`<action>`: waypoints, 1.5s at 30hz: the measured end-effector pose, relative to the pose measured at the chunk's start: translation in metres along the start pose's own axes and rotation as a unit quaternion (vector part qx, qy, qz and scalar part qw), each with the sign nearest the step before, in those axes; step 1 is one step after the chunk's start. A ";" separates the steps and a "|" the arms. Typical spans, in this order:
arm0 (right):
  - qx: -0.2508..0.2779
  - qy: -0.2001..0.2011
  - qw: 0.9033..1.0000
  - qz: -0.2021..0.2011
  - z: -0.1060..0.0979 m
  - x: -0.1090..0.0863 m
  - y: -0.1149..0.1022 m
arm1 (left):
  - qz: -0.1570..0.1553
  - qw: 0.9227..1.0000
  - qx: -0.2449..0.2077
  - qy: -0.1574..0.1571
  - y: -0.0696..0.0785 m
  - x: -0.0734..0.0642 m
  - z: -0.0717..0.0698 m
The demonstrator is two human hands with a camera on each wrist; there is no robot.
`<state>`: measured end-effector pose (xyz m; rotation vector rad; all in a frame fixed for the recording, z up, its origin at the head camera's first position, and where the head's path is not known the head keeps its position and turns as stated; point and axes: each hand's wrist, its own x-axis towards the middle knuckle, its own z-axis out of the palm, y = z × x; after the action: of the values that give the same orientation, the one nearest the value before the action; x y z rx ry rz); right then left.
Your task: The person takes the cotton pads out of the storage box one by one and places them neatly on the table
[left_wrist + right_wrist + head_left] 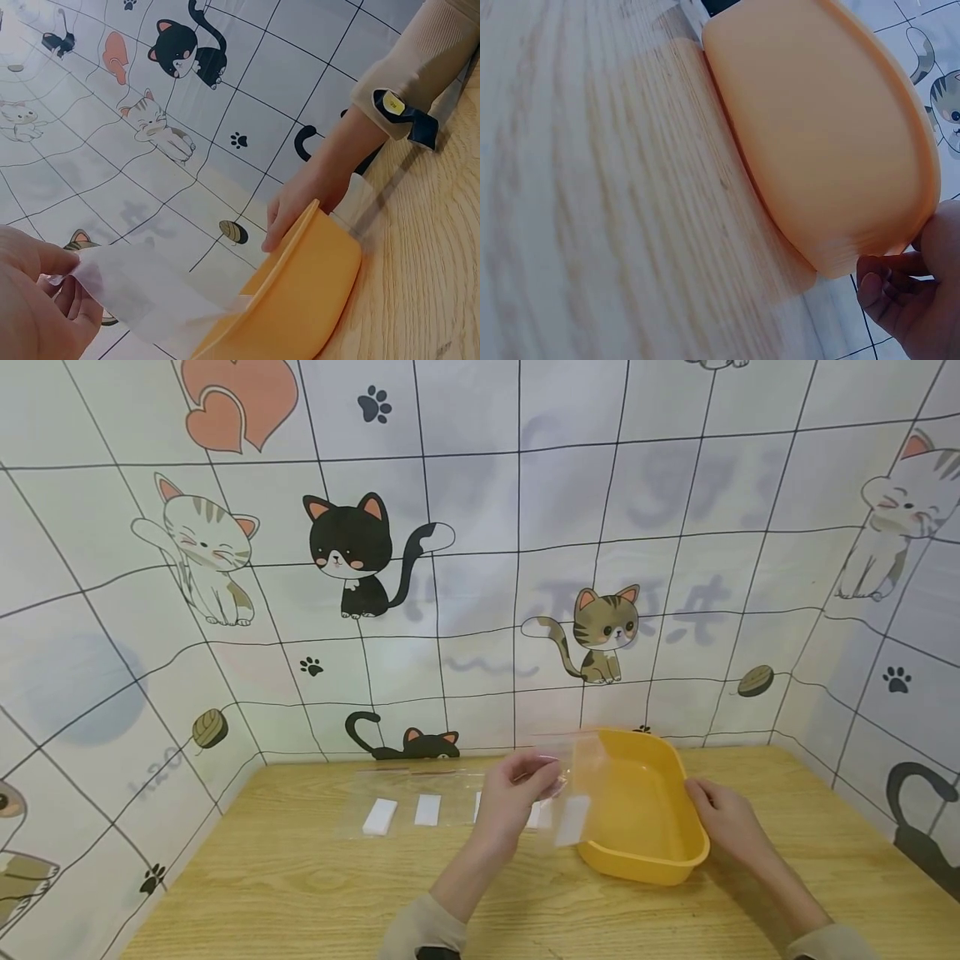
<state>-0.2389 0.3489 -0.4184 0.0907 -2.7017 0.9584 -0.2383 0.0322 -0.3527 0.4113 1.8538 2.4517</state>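
Observation:
My left hand pinches a clear plastic zip bag between thumb and fingers. A flat white piece shows low in that bag, which hangs at the left rim of a yellow plastic basin. In the left wrist view the bag looks whitish and reaches to the basin's rim. My right hand grips the basin's right rim, thumb on top. From the right wrist view, its fingers lie curled beneath the rim of the basin.
Left of the basin, several clear bags lie in a row on the wooden table, with white pieces such as this one and another. My left hand partly hides the row. A cat-printed wall covering encloses the table's back and sides.

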 end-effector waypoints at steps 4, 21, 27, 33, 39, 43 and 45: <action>-0.001 -0.001 1.000 0.002 0.001 0.000 0.001 | -0.005 1.000 -0.003 0.001 0.001 -0.001 -0.006; 0.005 -0.004 1.000 -0.001 0.001 -0.001 0.002 | -0.028 0.999 0.016 0.008 -0.006 -0.009 -0.039; 0.003 0.000 1.000 -0.003 0.001 -0.001 0.001 | -0.029 0.999 0.021 0.007 -0.008 -0.010 -0.047; -0.001 0.002 1.000 0.000 0.001 0.000 0.002 | -0.035 0.999 0.033 0.005 -0.010 -0.012 -0.052; 0.000 0.000 1.000 0.003 0.002 0.000 0.002 | -0.041 0.999 0.031 0.003 -0.014 -0.015 -0.059; 0.004 0.004 1.000 -0.004 0.002 -0.001 0.002 | -0.046 0.999 0.022 -0.001 -0.017 -0.017 -0.064; 0.005 0.006 1.000 -0.007 0.003 -0.002 0.002 | -0.046 0.999 0.016 -0.003 -0.018 -0.018 -0.067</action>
<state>-0.2383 0.3491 -0.4221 0.1058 -2.6831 0.9649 -0.2388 -0.0288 -0.3894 0.3252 1.8685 2.3621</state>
